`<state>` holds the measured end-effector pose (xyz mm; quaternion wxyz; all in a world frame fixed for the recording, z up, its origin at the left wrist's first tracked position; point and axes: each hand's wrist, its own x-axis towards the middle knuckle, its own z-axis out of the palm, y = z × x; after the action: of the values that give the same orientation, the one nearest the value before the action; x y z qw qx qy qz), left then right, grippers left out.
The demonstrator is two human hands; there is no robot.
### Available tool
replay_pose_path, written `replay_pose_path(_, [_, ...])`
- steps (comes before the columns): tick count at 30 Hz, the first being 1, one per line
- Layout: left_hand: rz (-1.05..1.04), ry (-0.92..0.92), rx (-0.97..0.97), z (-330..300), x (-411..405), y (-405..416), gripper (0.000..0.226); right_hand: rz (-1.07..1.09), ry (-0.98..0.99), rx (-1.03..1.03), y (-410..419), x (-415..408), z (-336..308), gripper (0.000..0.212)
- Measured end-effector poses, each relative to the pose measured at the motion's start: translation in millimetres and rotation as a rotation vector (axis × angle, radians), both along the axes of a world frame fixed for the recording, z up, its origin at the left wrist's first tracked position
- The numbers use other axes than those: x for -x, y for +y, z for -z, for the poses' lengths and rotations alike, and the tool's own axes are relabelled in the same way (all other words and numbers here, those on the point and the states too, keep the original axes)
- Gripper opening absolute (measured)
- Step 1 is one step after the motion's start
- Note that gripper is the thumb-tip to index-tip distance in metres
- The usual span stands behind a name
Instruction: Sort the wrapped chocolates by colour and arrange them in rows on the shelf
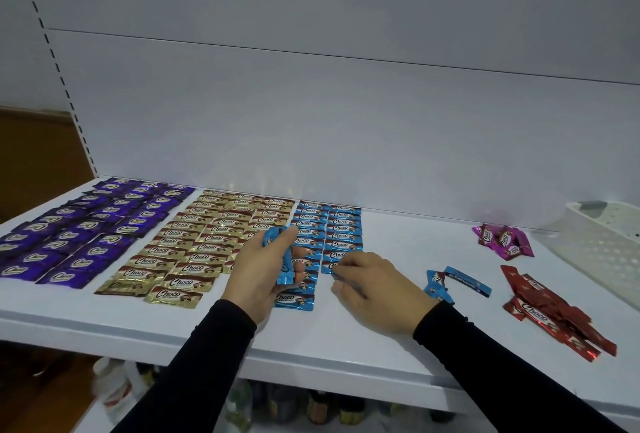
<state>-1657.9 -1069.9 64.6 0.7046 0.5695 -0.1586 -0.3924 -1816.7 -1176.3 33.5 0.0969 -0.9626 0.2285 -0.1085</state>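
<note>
A: Presently, the left hand is curled round a small stack of blue chocolates, held above the shelf. Probably a supply, so each piece need not be fetched singly.

B: And the right hand?

A: Its thumb and forefinger pinch one blue wrapper at the near end of the second blue row, flat on the shelf. Judged: it is being squared against its neighbour to keep the column straight.

B: State of sorting?

A: Purple block at far left, gold block beside it, then the blue; each lies label-up in tight columns, so colours read at a glance. First blue column runs nearer the front edge than the second, partly hidden by the left hand.

B: Unsorted stock?

A: Two loose blue pieces just right of the right hand, within easy reach. Farther right, a pink cluster and a red heap, heaped, not yet laid out. White perforated basket at far right, contents not visible.

B: Progress?

A: Past halfway, by estimate.
</note>
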Motion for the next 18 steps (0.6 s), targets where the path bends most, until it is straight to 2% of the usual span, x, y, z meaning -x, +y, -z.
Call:
replay_pose_path(4, [0.02,0.0,-0.019,0,2,1,0.023,0.006,-0.055,-0.039,0,1,1,0.036])
replay_pose_path(10, [0.122,-0.038,-0.037,-2,14,1,0.039,0.05,-0.268,-0.179,4,2,-11,0.037])
replay_pose_path(14, [0.201,-0.056,-0.004,-3,26,0,0.048,0.139,-0.543,-0.545,15,-4,-24,0.018])
replay_pose_path(18, [0.248,-0.074,-0.003,-6,38,-1,0.044,0.18,-0.6,-0.82,24,-8,-33,0.019])
